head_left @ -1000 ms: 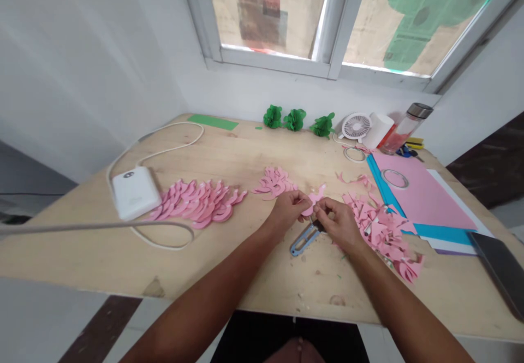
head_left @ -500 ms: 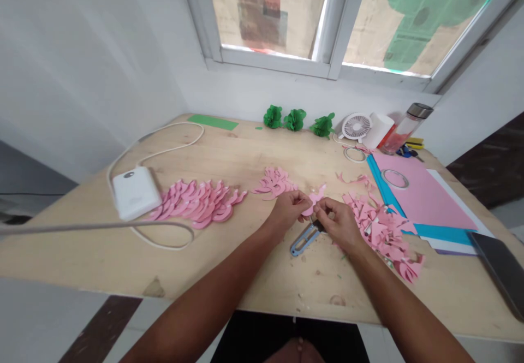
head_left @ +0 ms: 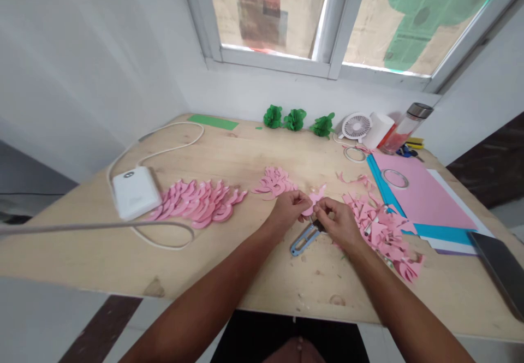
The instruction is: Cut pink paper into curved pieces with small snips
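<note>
So here you are, both hands in close over the middle of the table (head_left: 229, 161), and between them sits one pink piece (head_left: 317, 192). Your left hand (head_left: 291, 209) has thumb and fingers closed in a tight pinch on its left side. Your right hand (head_left: 336, 218) matches it, fingers nipped together at the lower right edge, the rest of them curled under. The fingertips of the two hands are very near each other; whether they touch, I can't tell.

Just below, the cutter (head_left: 301, 244) slants across the wood, its dark end running up beneath your right hand. Can't tell whether that hand touches it!

Left of the piece, a small pink pile (head_left: 275, 182) lies just past your left hand, and farther left comes the long row (head_left: 204, 202) of overlapping curved cutouts, right up against the power bank (head_left: 137, 192), with a cable (head_left: 102, 225) looping close by.

Over on your right, scraps (head_left: 385, 232) spread in a messy heap beside your wrist. Beyond them, a ring (head_left: 395, 178) rests on the pink sheet (head_left: 429, 199), and the phone (head_left: 497, 270) lies at the right. Three green puffs (head_left: 295, 120) line the back edge, fan (head_left: 356, 127) and bottle (head_left: 403, 131) nearby.
</note>
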Demonstrator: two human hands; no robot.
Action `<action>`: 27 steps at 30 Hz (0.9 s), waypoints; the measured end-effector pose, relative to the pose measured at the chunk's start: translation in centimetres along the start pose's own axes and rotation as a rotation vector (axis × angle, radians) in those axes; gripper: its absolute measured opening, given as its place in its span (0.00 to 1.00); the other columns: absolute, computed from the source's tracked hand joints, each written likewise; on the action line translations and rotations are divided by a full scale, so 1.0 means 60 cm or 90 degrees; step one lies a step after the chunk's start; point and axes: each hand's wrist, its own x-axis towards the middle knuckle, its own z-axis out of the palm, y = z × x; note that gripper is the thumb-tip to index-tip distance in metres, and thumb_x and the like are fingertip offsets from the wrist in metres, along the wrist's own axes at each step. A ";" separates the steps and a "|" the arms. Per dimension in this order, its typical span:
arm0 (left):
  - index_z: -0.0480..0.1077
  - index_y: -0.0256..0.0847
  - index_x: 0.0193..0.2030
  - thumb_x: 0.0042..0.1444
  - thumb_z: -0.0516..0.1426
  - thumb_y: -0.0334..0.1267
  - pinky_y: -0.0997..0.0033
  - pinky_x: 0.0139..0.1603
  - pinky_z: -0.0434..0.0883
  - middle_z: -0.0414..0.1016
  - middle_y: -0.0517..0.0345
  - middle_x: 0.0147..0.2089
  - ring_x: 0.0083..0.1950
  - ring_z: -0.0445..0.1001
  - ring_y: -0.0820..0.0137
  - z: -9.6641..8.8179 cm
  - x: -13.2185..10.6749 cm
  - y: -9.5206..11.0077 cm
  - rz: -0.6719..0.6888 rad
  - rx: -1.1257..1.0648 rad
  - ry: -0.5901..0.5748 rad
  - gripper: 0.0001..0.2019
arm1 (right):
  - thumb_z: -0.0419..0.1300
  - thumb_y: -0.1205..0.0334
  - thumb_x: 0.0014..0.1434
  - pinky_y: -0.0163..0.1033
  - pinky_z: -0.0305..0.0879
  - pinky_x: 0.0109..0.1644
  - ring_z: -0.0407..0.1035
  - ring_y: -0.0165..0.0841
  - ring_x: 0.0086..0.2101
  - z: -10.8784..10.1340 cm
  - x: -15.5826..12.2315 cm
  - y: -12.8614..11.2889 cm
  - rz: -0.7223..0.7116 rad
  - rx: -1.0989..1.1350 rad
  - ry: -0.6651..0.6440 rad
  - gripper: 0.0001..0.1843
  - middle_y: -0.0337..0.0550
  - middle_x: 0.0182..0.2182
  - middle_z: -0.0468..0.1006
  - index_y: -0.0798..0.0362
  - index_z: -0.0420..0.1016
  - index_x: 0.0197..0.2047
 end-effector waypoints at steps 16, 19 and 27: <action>0.65 0.35 0.24 0.44 0.58 0.33 0.80 0.21 0.62 0.67 0.63 0.19 0.20 0.65 0.79 0.001 -0.001 -0.003 -0.005 0.010 -0.008 0.05 | 0.52 0.60 0.56 0.31 0.51 0.25 0.55 0.25 0.20 0.002 0.003 0.014 -0.022 -0.036 -0.061 0.14 0.32 0.17 0.59 0.52 0.59 0.20; 0.65 0.35 0.24 0.45 0.58 0.34 0.80 0.21 0.62 0.66 0.63 0.19 0.20 0.65 0.79 0.001 -0.001 -0.002 -0.003 0.012 -0.011 0.05 | 0.51 0.60 0.56 0.31 0.51 0.25 0.55 0.25 0.20 0.001 0.002 0.013 -0.019 -0.035 -0.066 0.14 0.32 0.17 0.59 0.52 0.59 0.20; 0.64 0.36 0.23 0.44 0.58 0.34 0.80 0.21 0.61 0.66 0.64 0.19 0.19 0.64 0.80 0.002 -0.004 0.002 -0.001 0.009 -0.013 0.06 | 0.51 0.59 0.57 0.30 0.52 0.25 0.55 0.25 0.20 -0.001 0.002 0.010 -0.027 -0.037 -0.062 0.14 0.33 0.17 0.59 0.53 0.60 0.21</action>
